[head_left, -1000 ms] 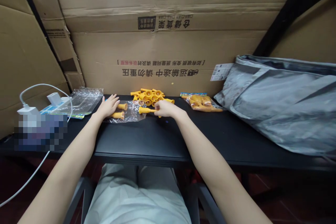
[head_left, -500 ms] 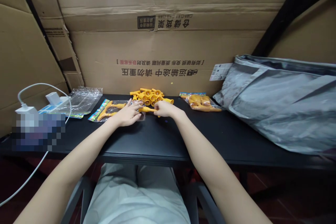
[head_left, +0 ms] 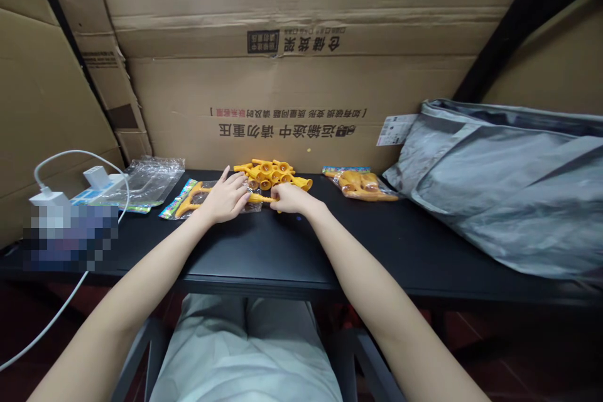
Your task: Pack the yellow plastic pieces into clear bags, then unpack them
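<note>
My left hand (head_left: 228, 197) lies with fingers spread over a clear plastic bag (head_left: 192, 191) that has a colourful header. Yellow plastic parts show through that bag, partly covered by my hand. My right hand (head_left: 293, 197) pinches the thin end of a yellow horn-shaped plastic piece (head_left: 258, 198), whose wider end lies at the bag's right end by my left fingers. Whether that end is fully inside the bag I cannot tell. Just behind both hands is a pile of yellow horn-shaped pieces (head_left: 271, 171) with cup-like open ends.
A filled bag of yellow pieces (head_left: 362, 186) lies to the right, before a large grey fabric bag (head_left: 499, 195). Flat clear bags (head_left: 157, 179) and a white charger with cable (head_left: 51, 199) are at the left. Cardboard (head_left: 292, 85) stands behind the black table (head_left: 273, 257).
My right hand has shifted slightly left with the yellow piece, towards the bag. My left hand has moved a little left, its fingers now spread more upward.
</note>
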`<move>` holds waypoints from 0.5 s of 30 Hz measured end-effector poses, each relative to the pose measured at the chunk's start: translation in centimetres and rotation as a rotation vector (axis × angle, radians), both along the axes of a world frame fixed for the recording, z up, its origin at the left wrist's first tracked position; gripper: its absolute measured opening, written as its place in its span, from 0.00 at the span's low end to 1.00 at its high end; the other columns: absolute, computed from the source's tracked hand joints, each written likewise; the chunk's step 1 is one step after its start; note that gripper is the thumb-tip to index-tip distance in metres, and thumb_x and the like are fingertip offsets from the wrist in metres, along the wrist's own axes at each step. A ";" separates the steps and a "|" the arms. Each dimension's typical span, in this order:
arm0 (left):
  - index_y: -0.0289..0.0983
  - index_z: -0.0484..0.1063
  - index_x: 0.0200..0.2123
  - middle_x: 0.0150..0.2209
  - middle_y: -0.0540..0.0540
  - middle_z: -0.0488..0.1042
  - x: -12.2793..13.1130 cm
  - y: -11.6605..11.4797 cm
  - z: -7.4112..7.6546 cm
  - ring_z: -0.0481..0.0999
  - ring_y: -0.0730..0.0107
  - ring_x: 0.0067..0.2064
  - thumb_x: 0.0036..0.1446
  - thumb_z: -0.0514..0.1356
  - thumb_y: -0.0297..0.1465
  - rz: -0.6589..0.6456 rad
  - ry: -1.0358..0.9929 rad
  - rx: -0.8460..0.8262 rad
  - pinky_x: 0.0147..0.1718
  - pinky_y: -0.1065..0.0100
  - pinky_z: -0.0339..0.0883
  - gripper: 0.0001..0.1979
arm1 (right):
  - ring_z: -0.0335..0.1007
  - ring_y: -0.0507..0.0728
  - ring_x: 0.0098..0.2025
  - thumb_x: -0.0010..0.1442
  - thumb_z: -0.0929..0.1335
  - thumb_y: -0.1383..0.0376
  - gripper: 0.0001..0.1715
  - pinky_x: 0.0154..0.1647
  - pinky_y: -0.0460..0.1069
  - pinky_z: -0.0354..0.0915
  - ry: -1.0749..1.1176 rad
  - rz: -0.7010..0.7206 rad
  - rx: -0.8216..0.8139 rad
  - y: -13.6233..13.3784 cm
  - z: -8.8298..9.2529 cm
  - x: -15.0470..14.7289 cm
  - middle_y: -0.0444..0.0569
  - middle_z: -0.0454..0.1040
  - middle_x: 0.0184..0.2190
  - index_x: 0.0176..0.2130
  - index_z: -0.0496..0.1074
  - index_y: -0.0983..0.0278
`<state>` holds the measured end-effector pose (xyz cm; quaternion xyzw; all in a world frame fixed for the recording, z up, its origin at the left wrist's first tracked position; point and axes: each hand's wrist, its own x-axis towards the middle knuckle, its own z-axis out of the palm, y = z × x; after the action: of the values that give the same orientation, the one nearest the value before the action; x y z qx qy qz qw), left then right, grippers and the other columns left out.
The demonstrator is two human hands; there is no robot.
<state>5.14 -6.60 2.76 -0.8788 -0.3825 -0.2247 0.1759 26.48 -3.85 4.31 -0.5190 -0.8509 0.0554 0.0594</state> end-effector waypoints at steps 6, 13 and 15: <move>0.37 0.71 0.46 0.53 0.41 0.70 -0.2 0.3 -0.4 0.63 0.61 0.60 0.64 0.39 0.35 0.001 -0.073 -0.024 0.64 0.47 0.36 0.23 | 0.72 0.56 0.36 0.50 0.67 0.66 0.10 0.30 0.45 0.58 0.059 0.036 0.060 -0.4 -1.0 -1.6 0.50 0.78 0.35 0.35 0.75 0.63; 0.38 0.70 0.40 0.50 0.44 0.72 -2.3 1.7 -0.6 0.67 0.66 0.55 0.65 0.32 0.35 0.251 -0.520 -0.079 0.62 0.54 0.46 0.27 | 0.72 0.57 0.38 0.52 0.66 0.65 0.10 0.34 0.45 0.59 0.201 -0.013 0.078 0.2 -2.0 -2.2 0.50 0.77 0.36 0.35 0.74 0.64; 0.38 0.69 0.44 0.51 0.43 0.72 -3.3 2.5 -0.9 0.67 0.64 0.55 0.65 0.31 0.35 0.414 -0.591 -0.118 0.61 0.54 0.50 0.28 | 0.72 0.57 0.39 0.52 0.66 0.65 0.11 0.35 0.46 0.60 0.225 -0.040 0.088 0.2 -2.0 -2.2 0.50 0.77 0.37 0.36 0.74 0.64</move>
<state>1.80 -4.06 1.86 -0.6885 -0.5988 -0.4062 0.0484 24.32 -3.61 2.27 -0.5231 -0.8301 0.0746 0.1785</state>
